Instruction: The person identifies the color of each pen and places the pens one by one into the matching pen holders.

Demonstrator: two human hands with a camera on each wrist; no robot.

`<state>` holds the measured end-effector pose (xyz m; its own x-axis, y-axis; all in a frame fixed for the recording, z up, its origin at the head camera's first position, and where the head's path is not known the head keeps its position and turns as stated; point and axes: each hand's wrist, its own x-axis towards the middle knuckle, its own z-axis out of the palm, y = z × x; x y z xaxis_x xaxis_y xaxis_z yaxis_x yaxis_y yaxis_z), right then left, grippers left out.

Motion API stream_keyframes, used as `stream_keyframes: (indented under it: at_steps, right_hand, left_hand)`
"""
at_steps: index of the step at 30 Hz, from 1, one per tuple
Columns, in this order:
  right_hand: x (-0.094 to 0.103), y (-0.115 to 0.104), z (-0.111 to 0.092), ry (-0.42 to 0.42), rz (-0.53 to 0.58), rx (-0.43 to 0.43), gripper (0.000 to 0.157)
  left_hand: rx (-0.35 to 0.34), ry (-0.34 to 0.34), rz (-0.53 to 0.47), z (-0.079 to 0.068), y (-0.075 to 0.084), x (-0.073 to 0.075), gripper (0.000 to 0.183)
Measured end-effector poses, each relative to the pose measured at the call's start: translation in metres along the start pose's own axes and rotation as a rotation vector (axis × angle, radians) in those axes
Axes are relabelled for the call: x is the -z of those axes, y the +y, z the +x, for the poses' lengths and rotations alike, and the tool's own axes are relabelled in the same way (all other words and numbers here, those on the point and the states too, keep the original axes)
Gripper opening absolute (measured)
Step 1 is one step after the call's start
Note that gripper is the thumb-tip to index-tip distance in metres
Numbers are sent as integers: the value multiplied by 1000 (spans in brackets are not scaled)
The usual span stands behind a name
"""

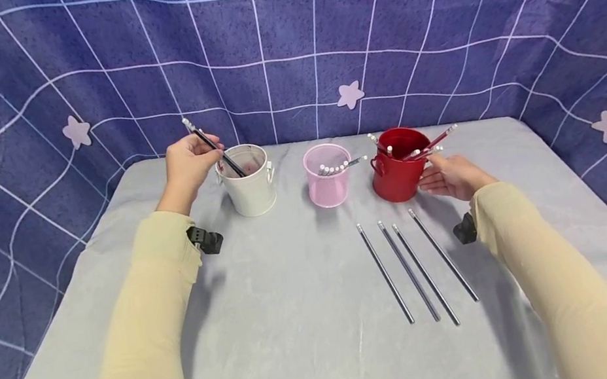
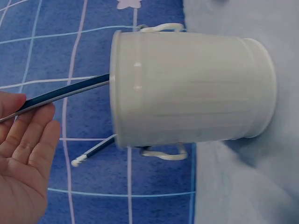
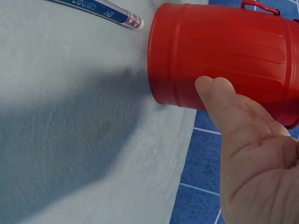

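Note:
My left hand [image 1: 190, 162] pinches a dark pencil [image 1: 210, 142] between thumb and fingers. That pencil slants with its white eraser end up and its lower part inside the white bucket [image 1: 251, 191]. In the left wrist view a second pencil [image 2: 96, 150] leans out over the same bucket's rim. My right hand [image 1: 452, 176] is at the right side of the red bucket [image 1: 394, 178], its fingers [image 3: 223, 100] fairly straight against the wall. Several red pencils [image 1: 441, 136] stick out of the red bucket, eraser ends up; the right thumb is close to one of them.
A pink bucket [image 1: 329, 191] holding several pencils stands between the other two. Several dark pencils [image 1: 387, 275] lie side by side on the grey tablecloth [image 1: 277, 326], in front of the red bucket. A blue curtain [image 1: 280, 41] with pale lines hangs behind the table.

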<state>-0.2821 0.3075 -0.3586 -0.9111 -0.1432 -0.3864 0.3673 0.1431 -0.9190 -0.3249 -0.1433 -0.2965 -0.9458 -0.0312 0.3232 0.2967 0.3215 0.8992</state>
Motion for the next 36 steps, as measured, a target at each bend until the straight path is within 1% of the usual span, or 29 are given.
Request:
stream_keyframes:
  at_steps: [3, 7, 9, 12, 17, 20, 24, 29, 32, 34, 36]
  right_hand:
    - [0, 2, 0, -5, -12, 2, 57]
    - [1, 2, 0, -10, -14, 8, 57]
    - [1, 2, -1, -9, -12, 9, 58]
    - [1, 1, -1, -8, -10, 10, 58]
    - [-1, 2, -1, -9, -18, 8, 60]
    - [-1, 1, -1, -8, -18, 8, 60]
    - [-1, 1, -1, -7, -17, 6, 61]
    - [-1, 1, -1, -4, -20, -1, 63]
    - [-1, 1, -1, -3, -23, -5, 63]
    - [0, 1, -1, -7, -21, -4, 63]
    - [0, 0, -1, -9, -26, -2, 64]
  left_hand:
    - [23, -17, -4, -2, -8, -2, 19]
    - [64, -39, 3, -2, -14, -3, 24]
    - [77, -41, 22, -2, -17, -2, 25]
    - [91, -38, 84, -3, -23, -1, 25]
    - [108, -20, 157, -4, -32, 0, 26]
    - [117, 8, 152, -6, -35, -1, 24]
    - [120, 65, 151, -7, -37, -4, 21]
    - [115, 112, 178, -6, -40, -5, 23]
    - [118, 123, 202, -7, -43, -5, 25]
    - [134, 122, 232, -8, -46, -5, 27]
    - [163, 106, 266, -9, -48, -5, 30]
